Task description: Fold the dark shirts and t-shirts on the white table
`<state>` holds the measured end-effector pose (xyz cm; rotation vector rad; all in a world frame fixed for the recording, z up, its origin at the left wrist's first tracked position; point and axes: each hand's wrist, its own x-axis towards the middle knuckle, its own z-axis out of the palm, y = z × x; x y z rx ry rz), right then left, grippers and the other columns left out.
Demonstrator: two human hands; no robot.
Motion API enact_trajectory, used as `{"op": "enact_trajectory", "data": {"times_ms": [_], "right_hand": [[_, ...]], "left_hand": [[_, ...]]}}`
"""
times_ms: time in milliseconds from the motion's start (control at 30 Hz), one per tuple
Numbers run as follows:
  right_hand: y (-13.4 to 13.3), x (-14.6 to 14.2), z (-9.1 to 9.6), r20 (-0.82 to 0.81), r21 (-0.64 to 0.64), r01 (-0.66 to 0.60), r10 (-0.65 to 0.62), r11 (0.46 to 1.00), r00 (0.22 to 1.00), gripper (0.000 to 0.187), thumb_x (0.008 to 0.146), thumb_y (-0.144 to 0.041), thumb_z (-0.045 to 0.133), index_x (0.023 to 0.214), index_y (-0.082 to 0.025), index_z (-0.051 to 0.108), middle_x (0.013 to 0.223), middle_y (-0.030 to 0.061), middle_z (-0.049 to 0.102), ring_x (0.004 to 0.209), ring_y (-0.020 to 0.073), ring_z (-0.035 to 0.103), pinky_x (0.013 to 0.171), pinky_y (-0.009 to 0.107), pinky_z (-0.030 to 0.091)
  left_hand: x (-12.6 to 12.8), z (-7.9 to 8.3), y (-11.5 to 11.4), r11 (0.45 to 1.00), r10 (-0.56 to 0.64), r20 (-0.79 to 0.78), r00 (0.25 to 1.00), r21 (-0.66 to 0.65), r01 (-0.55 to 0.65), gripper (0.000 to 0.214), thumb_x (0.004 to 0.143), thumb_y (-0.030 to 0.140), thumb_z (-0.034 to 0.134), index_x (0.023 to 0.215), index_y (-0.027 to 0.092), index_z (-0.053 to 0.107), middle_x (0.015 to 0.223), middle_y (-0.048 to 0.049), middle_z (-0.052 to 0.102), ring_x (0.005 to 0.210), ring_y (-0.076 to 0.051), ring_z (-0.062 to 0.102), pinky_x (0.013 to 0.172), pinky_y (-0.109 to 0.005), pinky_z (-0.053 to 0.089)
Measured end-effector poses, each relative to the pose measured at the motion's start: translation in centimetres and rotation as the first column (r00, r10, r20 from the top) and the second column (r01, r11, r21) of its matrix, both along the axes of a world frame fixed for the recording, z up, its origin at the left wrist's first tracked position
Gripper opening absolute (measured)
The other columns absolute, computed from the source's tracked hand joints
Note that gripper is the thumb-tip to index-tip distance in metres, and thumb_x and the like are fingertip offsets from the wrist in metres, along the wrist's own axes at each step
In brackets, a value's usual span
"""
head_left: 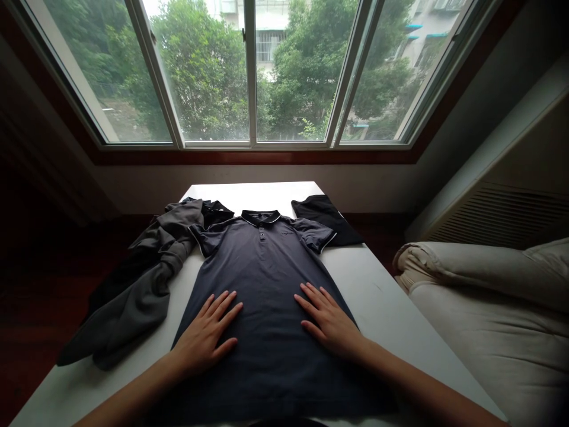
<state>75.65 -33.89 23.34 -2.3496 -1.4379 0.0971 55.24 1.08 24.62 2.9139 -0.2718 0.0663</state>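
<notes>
A dark blue-grey polo shirt (267, 267) lies spread flat, front side up, with its black collar toward the window and both short sleeves out to the sides. Flat on the left of its body rests my left hand (207, 332), fingers spread. My right hand (326, 320) lies on the right of the body in the same way, its fingers apart. Neither hand grips the cloth. The bottom hem runs toward the near edge of the view, where it is dark and partly hidden.
Under the shirt is a white table (355, 279). Crumpled grey and black clothes (155, 279) hang over its left edge. A folded black garment (326, 219) sits at the far right corner. Beside the table on the right stands a beige sofa (484, 314); a window (253, 77) is beyond.
</notes>
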Motion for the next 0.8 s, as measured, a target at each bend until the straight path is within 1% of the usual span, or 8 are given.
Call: {"op": "enact_trajectory", "data": {"times_ms": [267, 433, 500, 567, 633, 700, 733, 800], "right_hand": [[-0.6, -0.1, 0.5, -0.038, -0.033, -0.005, 0.004, 0.999, 0.999, 0.062, 0.103, -0.051, 0.053, 0.161, -0.045, 0.032, 0.170, -0.0025, 0.024, 0.157, 0.0288, 0.023, 0.129, 0.058, 0.024], [-0.9, -0.9, 0.5, -0.030, -0.016, 0.019, -0.020, 1.000, 0.999, 0.062, 0.103, -0.048, 0.054, 0.161, -0.045, 0.034, 0.170, -0.0027, 0.025, 0.157, 0.0288, 0.025, 0.129, 0.057, 0.024], [-1.0, -1.1, 0.5, -0.037, -0.023, 0.009, -0.009, 1.000, 0.999, 0.061, 0.102, -0.049, 0.054, 0.161, -0.044, 0.036, 0.170, -0.0021, 0.026, 0.157, 0.0292, 0.025, 0.129, 0.057, 0.024], [-1.0, -0.8, 0.6, -0.054, -0.020, -0.001, 0.000, 1.000, 0.999, 0.058, 0.102, -0.050, 0.054, 0.158, -0.042, 0.042, 0.168, -0.0011, 0.031, 0.156, 0.0291, 0.028, 0.129, 0.056, 0.026], [-0.9, 0.4, 0.9, -0.076, 0.024, 0.026, -0.024, 0.999, 0.997, 0.052, 0.102, -0.049, 0.053, 0.153, -0.039, 0.051, 0.163, 0.0007, 0.041, 0.152, 0.0279, 0.038, 0.126, 0.053, 0.034], [-0.6, 2.8, 1.3, -0.086, 0.116, 0.098, -0.088, 0.988, 0.992, 0.044, 0.102, -0.047, 0.052, 0.144, -0.036, 0.061, 0.154, 0.0033, 0.054, 0.144, 0.0269, 0.049, 0.120, 0.049, 0.043], [-0.5, 4.5, 1.5, -0.085, 0.172, 0.142, -0.129, 0.975, 0.988, 0.041, 0.102, -0.046, 0.052, 0.139, -0.035, 0.065, 0.148, 0.0047, 0.059, 0.138, 0.0269, 0.054, 0.116, 0.047, 0.046], [-0.2, 8.7, 1.9, -0.076, 0.284, 0.241, -0.229, 0.928, 0.970, 0.037, 0.100, -0.045, 0.053, 0.129, -0.030, 0.071, 0.135, 0.0073, 0.068, 0.128, 0.0286, 0.062, 0.111, 0.047, 0.049]], "left_hand": [[0.0, -0.1, 0.2, 0.999, -0.029, -0.009, 1.000, 0.021, 0.030, 0.081, 0.099, 0.057, 0.053, 0.167, 0.039, 0.013, 0.173, -0.0021, 0.017, 0.157, -0.036, 0.027, 0.126, -0.063, 0.025], [-0.5, 0.0, 0.2, 0.999, -0.035, 0.004, 0.999, 0.001, 0.035, 0.081, 0.098, 0.056, 0.056, 0.166, 0.042, 0.013, 0.172, -0.0005, 0.021, 0.156, -0.035, 0.028, 0.127, -0.061, 0.024], [-0.9, 0.0, 0.3, 0.999, -0.034, 0.005, 0.999, 0.000, 0.034, 0.081, 0.098, 0.056, 0.056, 0.165, 0.043, 0.014, 0.172, 0.0002, 0.021, 0.156, -0.034, 0.029, 0.127, -0.060, 0.026], [-1.3, -0.1, 0.6, 1.000, -0.026, 0.006, 1.000, -0.002, 0.026, 0.081, 0.098, 0.056, 0.056, 0.166, 0.042, 0.014, 0.172, -0.0002, 0.021, 0.156, -0.035, 0.029, 0.126, -0.060, 0.027], [-1.6, -0.2, 0.8, 1.000, -0.018, -0.001, 1.000, -0.002, 0.018, 0.081, 0.098, 0.056, 0.055, 0.166, 0.041, 0.014, 0.172, -0.0015, 0.021, 0.156, -0.035, 0.029, 0.126, -0.061, 0.027], [-1.8, -0.2, 0.8, 1.000, -0.015, -0.013, 1.000, -0.001, 0.015, 0.080, 0.099, 0.056, 0.054, 0.166, 0.040, 0.015, 0.172, -0.0030, 0.020, 0.156, -0.036, 0.028, 0.126, -0.062, 0.025], [-1.7, 0.0, 0.7, 1.000, -0.014, -0.017, 1.000, -0.001, 0.014, 0.078, 0.100, 0.055, 0.054, 0.166, 0.039, 0.016, 0.172, -0.0036, 0.020, 0.156, -0.035, 0.027, 0.126, -0.062, 0.025], [-1.1, 0.5, 0.1, 1.000, -0.017, -0.028, 0.999, -0.004, 0.017, 0.076, 0.101, 0.052, 0.054, 0.167, 0.037, 0.018, 0.173, -0.0045, 0.020, 0.157, -0.035, 0.026, 0.126, -0.062, 0.024]]}}
